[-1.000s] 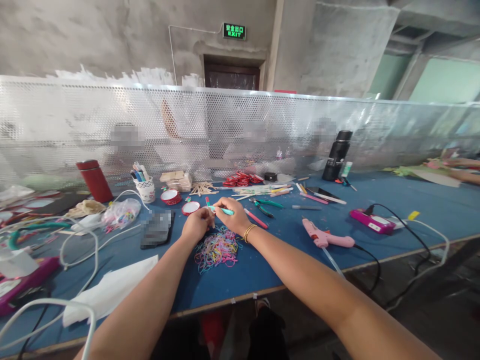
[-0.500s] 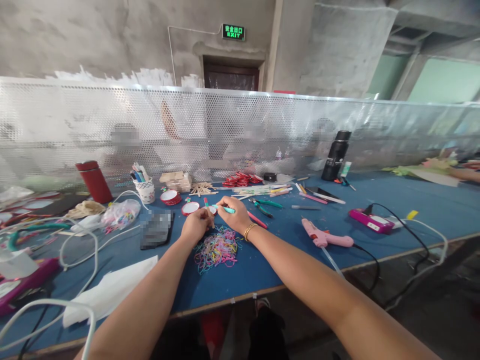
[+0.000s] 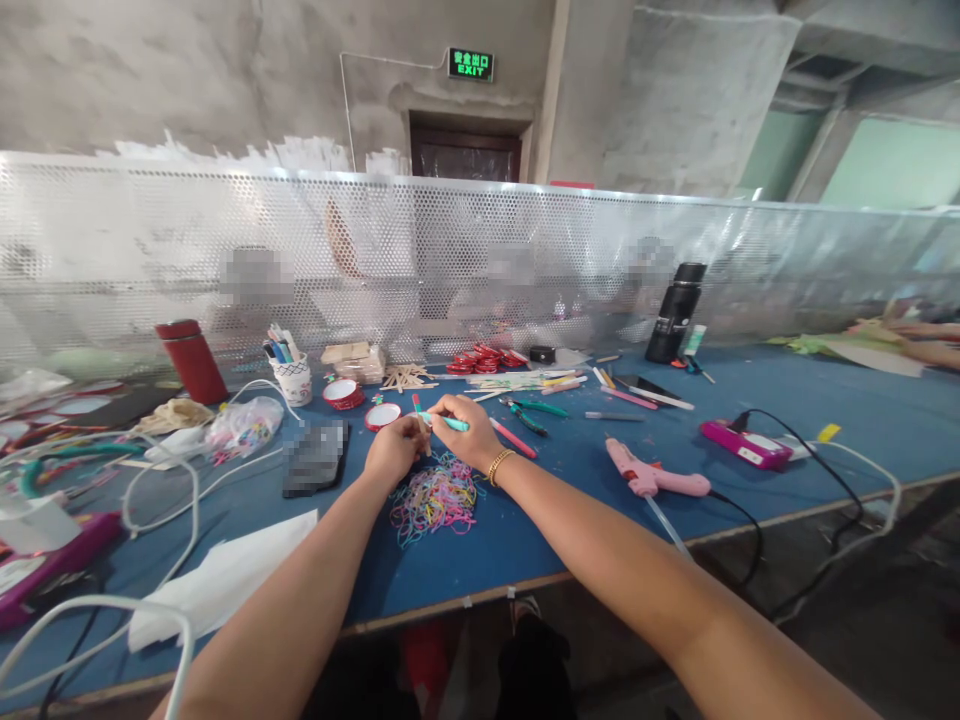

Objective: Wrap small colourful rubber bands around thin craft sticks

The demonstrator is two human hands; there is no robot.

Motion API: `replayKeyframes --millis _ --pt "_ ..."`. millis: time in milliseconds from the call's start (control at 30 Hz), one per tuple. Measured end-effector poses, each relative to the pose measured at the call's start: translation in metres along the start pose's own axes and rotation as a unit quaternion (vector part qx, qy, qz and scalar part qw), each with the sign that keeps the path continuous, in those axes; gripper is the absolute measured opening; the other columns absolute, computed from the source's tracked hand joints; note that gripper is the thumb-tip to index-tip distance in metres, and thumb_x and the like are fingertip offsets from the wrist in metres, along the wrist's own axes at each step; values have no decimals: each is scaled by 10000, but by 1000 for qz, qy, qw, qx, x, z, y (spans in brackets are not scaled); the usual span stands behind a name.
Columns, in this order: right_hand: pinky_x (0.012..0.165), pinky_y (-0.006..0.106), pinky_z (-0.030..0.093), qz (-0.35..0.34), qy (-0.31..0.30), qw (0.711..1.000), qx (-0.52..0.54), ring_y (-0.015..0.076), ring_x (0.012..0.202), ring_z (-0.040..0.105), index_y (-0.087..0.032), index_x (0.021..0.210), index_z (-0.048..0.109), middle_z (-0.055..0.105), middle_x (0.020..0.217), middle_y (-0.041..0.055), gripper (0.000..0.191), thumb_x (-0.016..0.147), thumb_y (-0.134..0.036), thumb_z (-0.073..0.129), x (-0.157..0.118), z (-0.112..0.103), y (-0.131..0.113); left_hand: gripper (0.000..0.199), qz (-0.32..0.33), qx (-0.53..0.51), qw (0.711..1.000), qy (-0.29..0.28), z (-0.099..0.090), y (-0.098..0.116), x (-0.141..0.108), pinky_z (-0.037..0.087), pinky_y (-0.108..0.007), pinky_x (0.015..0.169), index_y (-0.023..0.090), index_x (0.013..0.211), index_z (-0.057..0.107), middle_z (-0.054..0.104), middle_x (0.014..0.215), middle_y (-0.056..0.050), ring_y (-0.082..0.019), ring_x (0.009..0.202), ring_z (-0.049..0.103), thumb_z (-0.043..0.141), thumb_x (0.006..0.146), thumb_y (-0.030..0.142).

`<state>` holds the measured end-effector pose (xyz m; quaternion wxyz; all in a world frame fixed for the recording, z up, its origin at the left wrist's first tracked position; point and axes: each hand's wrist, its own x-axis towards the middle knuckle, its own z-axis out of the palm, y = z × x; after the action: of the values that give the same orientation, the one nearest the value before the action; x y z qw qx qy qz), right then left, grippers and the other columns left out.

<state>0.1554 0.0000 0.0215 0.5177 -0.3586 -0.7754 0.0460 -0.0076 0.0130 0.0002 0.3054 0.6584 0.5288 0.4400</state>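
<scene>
Closed around a thin stick with a red end (image 3: 417, 402) is my left hand (image 3: 397, 450). My right hand (image 3: 466, 432) pinches a turquoise pen (image 3: 451, 423), its tip at the stick between the two hands. A tangle of multicoloured cords (image 3: 436, 502) lies on the blue table just below my hands. Beyond my left hand is a round red-rimmed piece with a white face (image 3: 383, 416), with another red-rimmed one (image 3: 343, 393) behind it.
A phone (image 3: 315, 458) and white paper (image 3: 225, 580) lie left. Green-handled pliers (image 3: 534, 411), a pink glue gun (image 3: 652, 474) and a magenta power strip (image 3: 745, 444) are right. Red bottle (image 3: 192, 362), pen cup (image 3: 292, 380) and black bottle (image 3: 675, 315) stand at the back.
The turquoise pen's tip has moved left onto the stick as my right hand shifted slightly left relative to the table. The stick stays in my left hand.
</scene>
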Motion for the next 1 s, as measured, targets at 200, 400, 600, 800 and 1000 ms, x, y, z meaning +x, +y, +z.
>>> replayKeyframes --millis 200,400,600,800,1000 --pt "773 252 388 -3 -1 1000 -12 149 790 541 -230 777 608 649 779 -20 103 851 -240 538 1 -1 1 98 -6 -3 1000 2 0 1 -1 427 -202 487 186 691 589 617 592 16 -108 513 547 610 711 280" --pt "765 252 389 19 27 999 -20 152 793 551 -225 777 600 651 788 -14 83 836 -226 541 1 -4 5 136 -22 20 1000 -2 -1 -4 3 438 -202 499 197 785 645 646 642 12 -113 541 569 615 713 307" --pt "773 250 394 3 5 1000 -6 151 804 551 -228 796 608 649 787 -13 98 852 -250 530 0 -2 -1 129 -18 24 1000 -1 0 -6 5 438 -203 496 188 713 607 629 609 14 -109 522 553 616 722 317" --pt "808 269 410 40 34 998 -31 161 817 563 -230 802 602 654 810 -3 95 847 -250 521 3 -5 7 125 -21 17 1000 -2 0 -9 6 451 -212 510 193 772 641 646 635 9 -115 531 573 617 718 303" --pt "792 266 448 75 63 995 8 159 812 596 -228 869 593 665 846 3 78 825 -261 537 6 -10 7 151 -17 12 1000 -2 0 -10 6 461 -219 538 196 812 656 662 660 7 -117 549 593 611 721 308"
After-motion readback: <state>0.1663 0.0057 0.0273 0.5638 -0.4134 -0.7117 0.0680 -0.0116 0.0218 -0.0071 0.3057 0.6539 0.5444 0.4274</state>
